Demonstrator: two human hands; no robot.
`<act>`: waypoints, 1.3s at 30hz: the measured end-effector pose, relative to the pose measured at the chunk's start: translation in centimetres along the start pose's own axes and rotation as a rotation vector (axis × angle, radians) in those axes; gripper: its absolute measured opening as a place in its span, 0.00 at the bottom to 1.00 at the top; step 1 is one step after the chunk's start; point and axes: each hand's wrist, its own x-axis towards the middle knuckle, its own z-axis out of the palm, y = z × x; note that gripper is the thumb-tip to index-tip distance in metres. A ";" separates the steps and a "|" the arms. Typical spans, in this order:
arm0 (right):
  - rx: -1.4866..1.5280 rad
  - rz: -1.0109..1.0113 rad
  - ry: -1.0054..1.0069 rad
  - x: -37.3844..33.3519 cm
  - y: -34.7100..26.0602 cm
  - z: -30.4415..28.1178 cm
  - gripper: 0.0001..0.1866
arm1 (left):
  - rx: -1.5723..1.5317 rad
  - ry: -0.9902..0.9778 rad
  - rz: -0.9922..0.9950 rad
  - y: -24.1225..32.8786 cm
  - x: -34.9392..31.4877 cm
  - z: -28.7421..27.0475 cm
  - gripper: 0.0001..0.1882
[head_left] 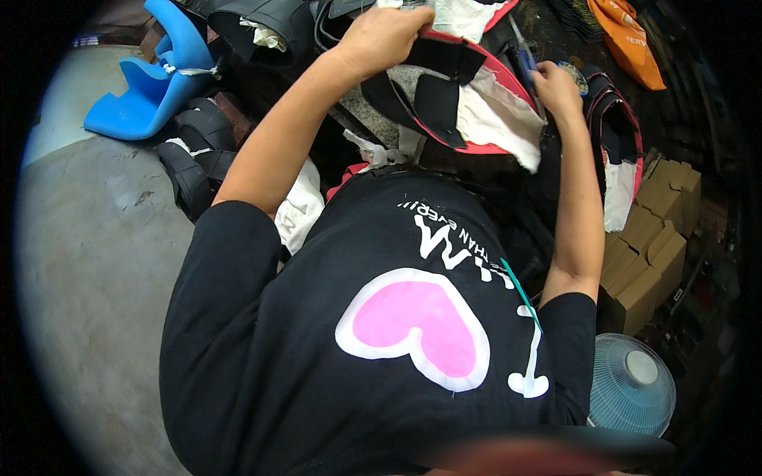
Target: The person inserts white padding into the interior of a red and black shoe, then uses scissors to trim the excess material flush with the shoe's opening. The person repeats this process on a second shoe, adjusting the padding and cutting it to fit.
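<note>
My left hand (387, 38) is closed on the upper edge of a curved black padded piece (436, 99) with red edging. White cloth (496, 115) hangs from its inner side, down to a loose corner near my right wrist. At the right of this piece, my right hand (558, 91) is closed around a slim tool with a bluish handle and a thin pale blade, apparently scissors (524, 57). Its fingertips are partly hidden, and the blade points up and away from me.
A blue foam-like form (159, 79) lies at the left, near black padded pieces (194, 143). Another red-edged black piece (619, 131) is at the right, above cardboard boxes (647, 254) and a fan (633, 385). An orange bag (627, 40) lies at the far right.
</note>
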 end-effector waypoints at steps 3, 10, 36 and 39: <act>0.176 -0.115 0.103 -1.9 2.0 -2.5 0.21 | 0.084 -0.201 -0.131 1.3 -2.6 1.3 0.09; 0.382 -0.114 -0.206 -9.9 2.6 -6.1 0.12 | 0.184 -0.073 0.345 2.5 -1.7 3.8 0.15; -0.358 -0.405 -0.323 -11.1 -4.3 -5.9 0.30 | -0.310 -0.515 0.289 -2.6 1.3 12.4 0.11; -0.414 -0.440 -0.343 -9.9 -5.0 -5.9 0.31 | -0.316 -0.537 0.286 -2.9 1.4 12.8 0.10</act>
